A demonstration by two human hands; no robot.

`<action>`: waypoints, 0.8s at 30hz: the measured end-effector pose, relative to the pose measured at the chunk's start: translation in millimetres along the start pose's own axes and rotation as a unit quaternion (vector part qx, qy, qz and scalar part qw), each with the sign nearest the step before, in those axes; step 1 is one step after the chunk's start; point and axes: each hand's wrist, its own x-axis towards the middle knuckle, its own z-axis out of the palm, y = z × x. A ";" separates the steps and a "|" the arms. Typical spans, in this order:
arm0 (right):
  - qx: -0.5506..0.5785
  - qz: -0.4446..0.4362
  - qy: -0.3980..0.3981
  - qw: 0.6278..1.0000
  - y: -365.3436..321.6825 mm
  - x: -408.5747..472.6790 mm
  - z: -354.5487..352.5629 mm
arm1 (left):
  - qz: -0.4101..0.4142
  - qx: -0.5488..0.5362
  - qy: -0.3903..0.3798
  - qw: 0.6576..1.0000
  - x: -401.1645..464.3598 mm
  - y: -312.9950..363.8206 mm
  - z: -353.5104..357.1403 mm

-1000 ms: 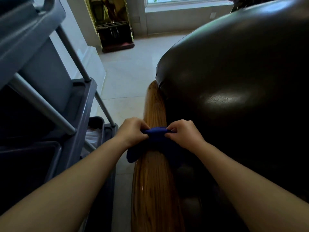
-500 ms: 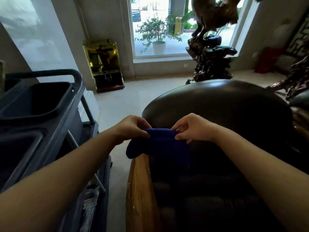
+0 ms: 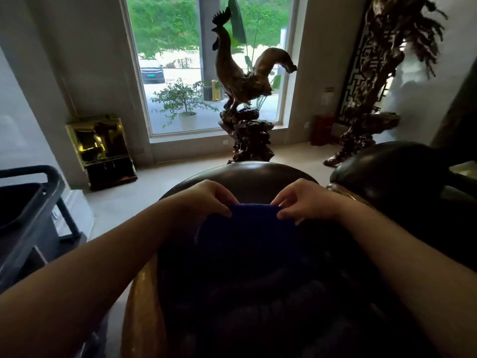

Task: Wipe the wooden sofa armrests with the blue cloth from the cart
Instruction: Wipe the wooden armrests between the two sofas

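Note:
The blue cloth (image 3: pixel 247 228) hangs in front of me, held up by its top edge over the dark leather sofa seat (image 3: pixel 245 174). My left hand (image 3: pixel 209 197) pinches its left corner and my right hand (image 3: pixel 302 200) pinches its right corner. The wooden sofa armrest (image 3: pixel 140 311) runs along the sofa's left side, below my left forearm, and the cloth is off it. A second wooden armrest (image 3: pixel 346 193) shows just beyond my right wrist. The grey cart (image 3: pixel 38 215) stands at the left.
A rooster sculpture (image 3: pixel 245 99) on a dark carved base stands behind the sofa by the window. Another carved wood piece (image 3: pixel 366 120) is at the right. A gold cabinet (image 3: pixel 103 148) sits by the left wall. A second dark leather seat (image 3: pixel 402 171) lies to the right.
My head has tilted up, bringing the window and sculptures into view. Both hands lifted the cloth off the left armrest and moved it right, over the leather seat.

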 end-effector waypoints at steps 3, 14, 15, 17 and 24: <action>-0.009 0.011 0.014 1.000 40.3 -58.2 -32.9 | 0.021 0.005 -0.012 1.000 10.0 51.7 52.7; 0.015 0.056 0.029 0.998 194.6 -226.7 -139.2 | 0.027 -0.027 -0.064 0.997 64.5 200.3 227.6; 0.020 0.060 0.027 0.998 205.8 -235.0 -145.7 | 0.032 -0.023 -0.068 0.997 70.1 210.0 236.8; 0.015 0.067 0.023 0.997 228.8 -247.5 -156.9 | 0.045 -0.009 -0.073 0.996 82.8 227.1 255.0; -0.017 0.100 0.000 0.995 310.1 -254.4 -205.2 | 0.079 0.066 -0.068 0.992 156.4 272.0 307.1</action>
